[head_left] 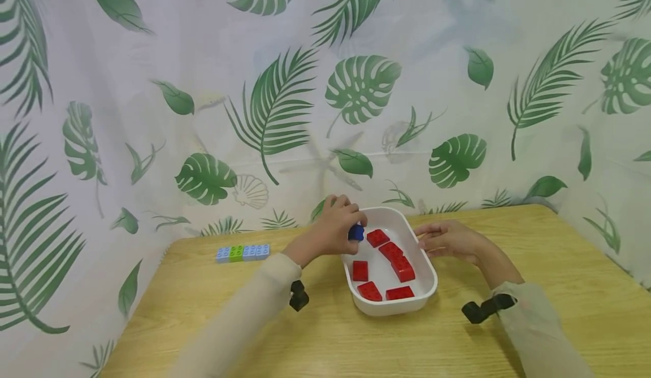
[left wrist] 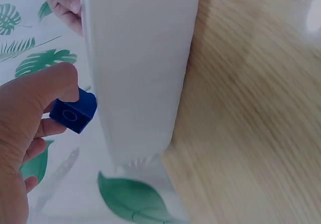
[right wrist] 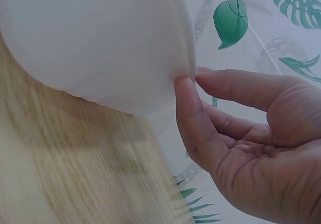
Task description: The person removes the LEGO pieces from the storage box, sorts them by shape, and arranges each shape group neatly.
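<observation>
Between thumb and fingers, my left hand (head_left: 335, 225) pinches a small blue toy brick (left wrist: 75, 111) at the left rim of a white plastic bin (head_left: 362, 305). The brick's hollow underside shows in the left wrist view. On the opposite side, my right hand (right wrist: 251, 128) pinches the bin's rim with thumb and fingertips. Several red toy bricks lie in the bin, among them a square one (head_left: 360, 270) at the left and a longer piece (head_left: 403, 267) toward the right wall.
A row of joined light-blue and green bricks (head_left: 243, 253) lies on the wooden table (head_left: 315, 344), left of the bin. Behind the table's back edge hangs a leaf-patterned curtain (head_left: 305, 140).
</observation>
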### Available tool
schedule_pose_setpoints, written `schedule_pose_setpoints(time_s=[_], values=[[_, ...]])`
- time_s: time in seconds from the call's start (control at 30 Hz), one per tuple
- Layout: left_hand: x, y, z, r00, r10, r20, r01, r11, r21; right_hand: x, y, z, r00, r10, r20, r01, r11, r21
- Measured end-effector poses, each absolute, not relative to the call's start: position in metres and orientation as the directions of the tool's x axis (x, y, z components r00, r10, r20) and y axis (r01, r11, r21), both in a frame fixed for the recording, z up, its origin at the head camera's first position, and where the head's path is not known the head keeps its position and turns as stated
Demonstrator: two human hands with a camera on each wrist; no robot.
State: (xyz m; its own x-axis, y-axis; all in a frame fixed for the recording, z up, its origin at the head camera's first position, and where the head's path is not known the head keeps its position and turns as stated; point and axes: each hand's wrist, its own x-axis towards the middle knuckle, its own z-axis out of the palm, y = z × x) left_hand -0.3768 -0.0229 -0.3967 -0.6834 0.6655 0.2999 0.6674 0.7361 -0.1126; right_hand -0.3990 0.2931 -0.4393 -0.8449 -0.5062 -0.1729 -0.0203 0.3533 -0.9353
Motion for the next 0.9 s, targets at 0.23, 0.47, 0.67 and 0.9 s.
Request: schedule_pose_setpoints(time_s=[0.23,0.47,0.67,0.9], values=[[-0.369,-0.054,-0.385,-0.604,0.667,0.436,0.689,0.712,-0.137,-0.400,0.294,-0.438,-0.846,-0.502,-0.177,-0.026,0.370,-0.928],[-0.362,-0.094,-0.380,-0.636,0.573,0.516,0.650,0.759,-0.041,-0.398,0.291,-0.436,-0.851,-0.496,-0.174,-0.034,0.383,-0.923],[-0.358,-0.129,-0.396,-0.738,0.491,0.463,0.584,0.808,0.075,-0.397,0.292,-0.435,-0.848,-0.505,-0.162,-0.047,0.377,-0.925],[-0.354,-0.156,-0.421,-0.828,0.432,0.359,0.508,0.848,0.152,-0.397,0.291,-0.437,-0.850,-0.498,-0.173,-0.028,0.371,-0.928]])
